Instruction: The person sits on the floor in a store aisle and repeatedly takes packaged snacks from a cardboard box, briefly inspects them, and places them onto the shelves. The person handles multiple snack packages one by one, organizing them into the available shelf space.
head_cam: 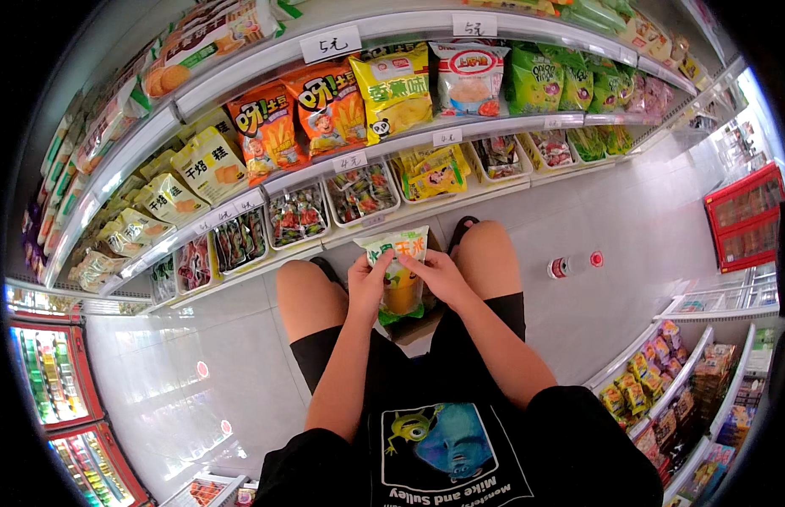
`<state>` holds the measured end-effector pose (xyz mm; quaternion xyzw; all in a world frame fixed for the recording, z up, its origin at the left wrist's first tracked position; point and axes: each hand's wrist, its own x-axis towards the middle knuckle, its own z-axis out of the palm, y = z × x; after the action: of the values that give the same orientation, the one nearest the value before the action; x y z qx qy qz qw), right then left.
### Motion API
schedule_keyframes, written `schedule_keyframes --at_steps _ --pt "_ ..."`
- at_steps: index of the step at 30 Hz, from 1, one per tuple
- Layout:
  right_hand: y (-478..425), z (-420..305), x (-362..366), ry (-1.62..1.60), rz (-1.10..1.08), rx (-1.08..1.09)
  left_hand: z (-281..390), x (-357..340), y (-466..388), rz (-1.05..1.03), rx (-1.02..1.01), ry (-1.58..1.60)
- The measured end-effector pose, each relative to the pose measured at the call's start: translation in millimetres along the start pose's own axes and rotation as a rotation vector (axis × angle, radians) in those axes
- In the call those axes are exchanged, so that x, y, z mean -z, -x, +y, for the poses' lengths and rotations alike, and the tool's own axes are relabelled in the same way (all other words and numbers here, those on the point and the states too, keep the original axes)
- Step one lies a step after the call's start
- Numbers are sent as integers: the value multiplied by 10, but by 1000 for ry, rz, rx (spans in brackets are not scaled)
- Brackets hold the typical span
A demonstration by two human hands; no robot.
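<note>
Between my knees, my left hand and my right hand hold a green and white snack bag by its two upper sides, thumbs on its printed front. Below the bag, partly hidden by it and my legs, an open cardboard box stands on the floor. In front of me, orange potato snack bags, a yellow snack bag and a white snack bag stand on a shelf. White baskets under that shelf hold small wrapped snacks.
A clear plastic bottle with a red cap lies on the tiled floor to my right. Red crates stand farther right. More snack shelves are at lower right, and lit drink coolers at far left. The front shelf's edge curves close before my knees.
</note>
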<state>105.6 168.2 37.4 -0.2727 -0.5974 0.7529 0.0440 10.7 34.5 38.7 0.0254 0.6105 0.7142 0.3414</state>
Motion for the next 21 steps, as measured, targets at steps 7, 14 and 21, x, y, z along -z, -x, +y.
schedule_keyframes --at_steps 7,14,21 --pt "-86 55 21 -80 132 119 31 -44 -7 -24 40 -127" --pt "-61 26 46 -3 175 134 18 -60 17 -29 8 -115" --pt "-82 131 60 36 221 162 25 -117 58 -6 -18 -71"
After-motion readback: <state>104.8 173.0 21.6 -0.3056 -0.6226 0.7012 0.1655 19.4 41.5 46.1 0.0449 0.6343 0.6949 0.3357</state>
